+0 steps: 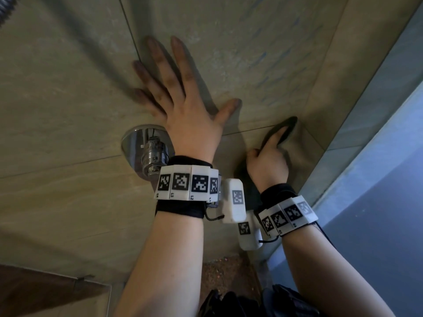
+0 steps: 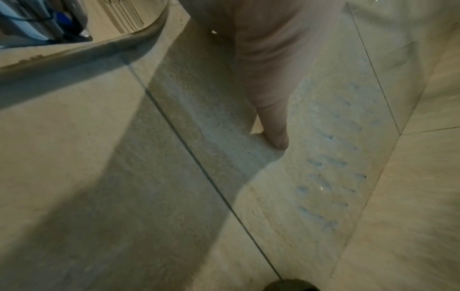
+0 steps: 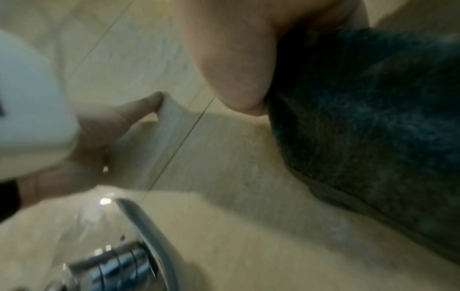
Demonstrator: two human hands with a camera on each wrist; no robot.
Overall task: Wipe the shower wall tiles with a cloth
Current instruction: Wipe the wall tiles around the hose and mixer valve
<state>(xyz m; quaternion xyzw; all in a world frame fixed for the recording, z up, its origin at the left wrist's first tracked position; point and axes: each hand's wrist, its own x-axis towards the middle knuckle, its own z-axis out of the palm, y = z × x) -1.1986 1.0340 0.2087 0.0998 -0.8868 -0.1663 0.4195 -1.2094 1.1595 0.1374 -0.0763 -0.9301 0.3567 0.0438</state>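
Observation:
Beige wall tiles [image 1: 68,88] with thin grout lines fill the head view. My left hand [image 1: 183,92] lies flat on them, fingers spread; in the left wrist view its fingers [image 2: 273,128] touch the tile. To the right and lower, near the corner, my right hand [image 1: 267,161] holds a dark cloth [image 1: 286,126] against the wall. In the right wrist view the thumb [image 3: 236,69] pinches the dark fuzzy cloth [image 3: 373,118]. Faint blue streaks [image 1: 274,60] mark the tile above the cloth and also show as blue streaks [image 2: 328,167] in the left wrist view.
A chrome shower valve [image 1: 148,152] juts from the wall just under my left wrist, and the same valve [image 3: 129,265] shows low in the right wrist view. A bluish glass panel [image 1: 377,179] closes the right side. A hose [image 1: 4,10] hangs at top left.

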